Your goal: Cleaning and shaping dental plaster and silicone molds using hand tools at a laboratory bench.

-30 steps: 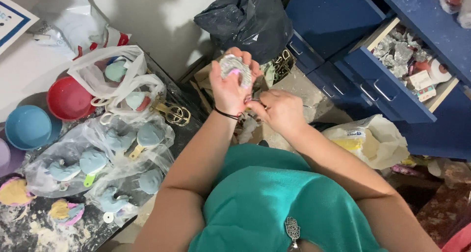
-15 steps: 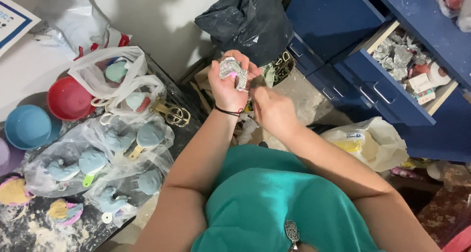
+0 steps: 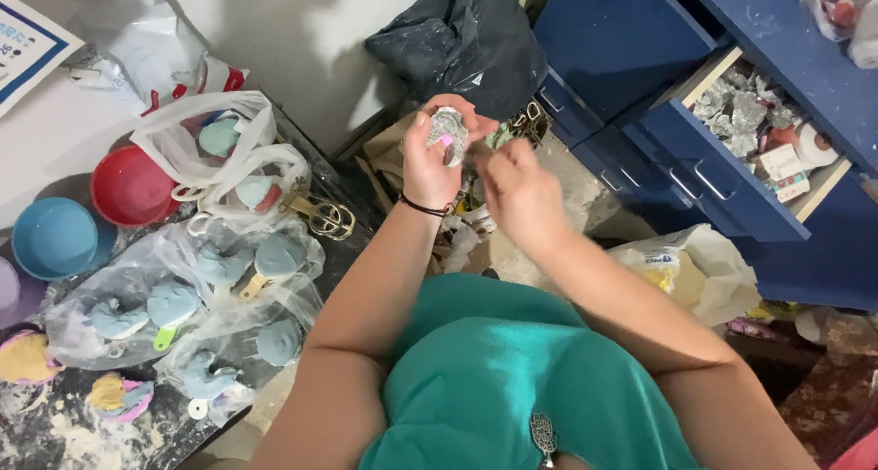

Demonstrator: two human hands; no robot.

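A blue-bordered white sign point(image 3: 27, 45) lies far left; clear bags point(image 3: 183, 296) of blue shapes cover the table. The raised left hand point(image 3: 430, 164) pinches a small crumpled silvery piece point(image 3: 448, 133); the right hand point(image 3: 521, 196), blurred, hovers beside it, its grip unclear

Light is even and fairly bright, falling from above and slightly behind the person, whose head and shoulders throw a soft grey shadow on the pale wall point(image 3: 302, 40) at the far side. The right hand point(image 3: 519, 196) is smeared by motion blur, while the left hand point(image 3: 430, 154) is sharper. Clear plastic bags point(image 3: 183, 296) on the left carry small white glints. The black bag point(image 3: 462, 40) shows dull sheen. Straight drawer point(image 3: 732, 173) edges bend slightly toward the right margin, and the near right corner falls dim
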